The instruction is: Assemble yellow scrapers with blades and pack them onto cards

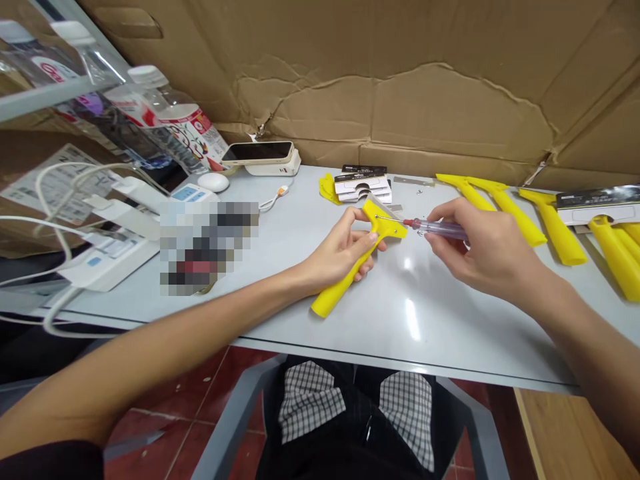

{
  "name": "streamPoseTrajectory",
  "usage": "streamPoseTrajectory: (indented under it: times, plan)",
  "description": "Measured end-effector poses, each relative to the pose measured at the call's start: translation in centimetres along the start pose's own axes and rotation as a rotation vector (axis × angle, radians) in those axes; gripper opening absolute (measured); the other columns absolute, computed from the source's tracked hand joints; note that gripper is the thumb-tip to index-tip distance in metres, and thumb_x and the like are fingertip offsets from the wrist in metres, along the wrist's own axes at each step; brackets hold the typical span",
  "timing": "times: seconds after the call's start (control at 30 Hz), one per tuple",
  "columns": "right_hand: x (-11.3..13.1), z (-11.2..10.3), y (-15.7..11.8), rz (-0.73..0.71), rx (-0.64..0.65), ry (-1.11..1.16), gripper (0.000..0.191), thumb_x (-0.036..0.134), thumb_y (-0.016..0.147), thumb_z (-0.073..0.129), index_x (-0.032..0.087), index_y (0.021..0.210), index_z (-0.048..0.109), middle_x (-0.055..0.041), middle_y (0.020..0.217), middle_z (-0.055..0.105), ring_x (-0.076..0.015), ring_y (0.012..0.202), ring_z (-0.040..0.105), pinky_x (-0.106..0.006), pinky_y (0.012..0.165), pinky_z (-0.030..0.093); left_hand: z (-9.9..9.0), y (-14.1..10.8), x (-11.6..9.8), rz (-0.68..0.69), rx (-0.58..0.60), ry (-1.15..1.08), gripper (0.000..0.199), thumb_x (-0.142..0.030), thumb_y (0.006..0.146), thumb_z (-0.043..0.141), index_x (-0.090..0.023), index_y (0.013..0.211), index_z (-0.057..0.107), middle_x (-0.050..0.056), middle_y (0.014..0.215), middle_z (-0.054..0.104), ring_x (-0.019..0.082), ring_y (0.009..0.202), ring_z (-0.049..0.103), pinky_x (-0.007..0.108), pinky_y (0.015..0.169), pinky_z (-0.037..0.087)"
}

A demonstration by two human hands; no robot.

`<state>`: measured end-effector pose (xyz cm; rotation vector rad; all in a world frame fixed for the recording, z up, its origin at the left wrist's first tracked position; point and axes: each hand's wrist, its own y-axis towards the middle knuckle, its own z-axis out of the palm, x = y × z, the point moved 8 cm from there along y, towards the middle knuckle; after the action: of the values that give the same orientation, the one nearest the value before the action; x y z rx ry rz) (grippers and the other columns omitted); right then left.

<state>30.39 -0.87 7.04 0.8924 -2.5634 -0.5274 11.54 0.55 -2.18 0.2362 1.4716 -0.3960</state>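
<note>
My left hand (345, 250) is closed around the neck of a yellow scraper (343, 287), whose handle points down toward the table's front edge. A metal blade (384, 205) shows along the scraper's head, and two screws sit in the yellow plastic. In my right hand (475, 243) is a screwdriver (440, 229) with a clear purplish handle, gripped between thumb and fingers. Its thin shaft lies across the scraper's head, with the tip at the left screw (377, 217). A few small screws (419, 233) lie on the table by the screwdriver.
More yellow scrapers (553, 227) and black-and-white cards (600, 203) lie at the right. Behind my hands are stacked cards (363, 183), yellow pieces (329, 189) and a loose blade (413, 181). A phone (259, 153), power strip (113, 257) and bottles (185, 127) stand left.
</note>
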Motion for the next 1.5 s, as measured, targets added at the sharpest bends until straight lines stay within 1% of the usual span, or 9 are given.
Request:
streamPoseTrajectory:
  times: [0.33, 0.4, 0.53, 0.63, 0.8, 0.9, 1.03, 1.27, 1.5]
  plan:
    - [0.1, 0.0, -0.1, 0.058, -0.052, -0.006, 0.022, 0.037, 0.103, 0.061, 0.02, 0.107, 0.074, -0.0044, 0.071, 0.076, -0.0218, 0.057, 0.067, -0.035, 0.06, 0.044, -0.2, 0.0, 0.1, -0.01, -0.001, 0.008, 0.028, -0.038, 0.11, 0.063, -0.028, 0.118, 0.039, 0.002, 0.104, 0.071, 0.006, 0.054, 0.056, 0.022, 0.045, 0.043]
    - [-0.4, 0.5, 0.0, 0.082, 0.006, 0.004, 0.021, 0.035, 0.099, 0.064, 0.021, 0.111, 0.074, -0.0027, 0.069, 0.075, -0.0212, 0.057, 0.066, -0.034, 0.06, 0.043, -0.3, 0.0, 0.1, -0.012, -0.013, 0.007, 0.03, -0.039, 0.109, 0.065, -0.028, 0.118, 0.039, 0.001, 0.103, 0.072, 0.006, 0.053, 0.056, 0.023, 0.045, 0.043]
    - [-0.7, 2.4, -0.3, 0.062, 0.196, -0.058, 0.043, 0.03, 0.098, 0.06, 0.026, 0.139, 0.072, -0.0052, 0.085, 0.081, -0.025, 0.065, 0.07, -0.036, 0.062, 0.043, 0.1, 0.0, 0.2, -0.022, 0.021, 0.001, 0.032, -0.042, 0.107, 0.068, -0.028, 0.12, 0.042, 0.003, 0.104, 0.075, 0.009, 0.051, 0.061, 0.027, 0.047, 0.047]
    - [-0.9, 3.2, -0.4, 0.039, 0.276, -0.042, 0.042, 0.028, 0.101, 0.055, 0.031, 0.139, 0.073, -0.0057, 0.099, 0.084, -0.0261, 0.075, 0.073, -0.038, 0.069, 0.047, 0.2, 0.1, 0.1, -0.025, 0.04, -0.039, 0.032, -0.039, 0.106, 0.069, -0.025, 0.126, 0.048, 0.007, 0.106, 0.078, 0.012, 0.056, 0.066, 0.03, 0.053, 0.053]
    - [-4.3, 1.6, 0.2, 0.107, 0.249, 0.014, 0.036, 0.031, 0.101, 0.056, 0.025, 0.133, 0.073, -0.0033, 0.086, 0.078, -0.0231, 0.073, 0.07, -0.037, 0.075, 0.049, -0.9, 0.7, 0.2, -0.033, -0.036, -0.131, 0.031, -0.03, 0.104, 0.069, -0.02, 0.13, 0.055, 0.012, 0.105, 0.082, 0.019, 0.072, 0.074, 0.035, 0.067, 0.061]
    - [-7.6, 0.7, 0.4, 0.124, 0.223, -0.102, 0.032, 0.033, 0.099, 0.055, 0.021, 0.123, 0.073, -0.0112, 0.106, 0.078, -0.0284, 0.093, 0.071, -0.04, 0.081, 0.049, -1.1, 0.9, 0.3, -0.037, -0.044, -0.174, 0.029, -0.03, 0.104, 0.069, -0.018, 0.128, 0.06, 0.016, 0.116, 0.083, 0.019, 0.08, 0.074, 0.033, 0.069, 0.06]
    - [-11.2, 2.0, -0.3, 0.245, 0.32, -0.244, 0.035, 0.037, 0.097, 0.056, 0.02, 0.121, 0.076, -0.0107, 0.098, 0.077, -0.0292, 0.087, 0.069, -0.039, 0.071, 0.045, -1.0, 0.9, 0.4, -0.023, -0.027, -0.182, 0.023, -0.032, 0.104, 0.07, -0.015, 0.119, 0.068, 0.019, 0.13, 0.08, 0.017, 0.083, 0.071, 0.031, 0.07, 0.058]
    - [-12.4, 4.0, -1.2, 0.273, 0.358, -0.328, 0.033, 0.042, 0.094, 0.06, 0.025, 0.11, 0.084, -0.0091, 0.087, 0.077, -0.0274, 0.073, 0.066, -0.037, 0.056, 0.039, -1.1, 0.8, 0.5, -0.057, -0.052, -0.231, 0.026, -0.03, 0.103, 0.073, -0.016, 0.124, 0.067, 0.017, 0.129, 0.081, 0.016, 0.084, 0.067, 0.029, 0.071, 0.055]
    - [-13.0, 4.0, -1.5, 0.325, 0.383, -0.273, 0.039, 0.049, 0.095, 0.06, 0.024, 0.113, 0.083, -0.0117, 0.09, 0.077, -0.0306, 0.077, 0.067, -0.042, 0.062, 0.045, -1.1, 0.9, 0.6, -0.051, -0.026, -0.288, 0.029, -0.03, 0.102, 0.075, -0.018, 0.128, 0.069, 0.016, 0.127, 0.082, 0.017, 0.086, 0.067, 0.031, 0.077, 0.051]
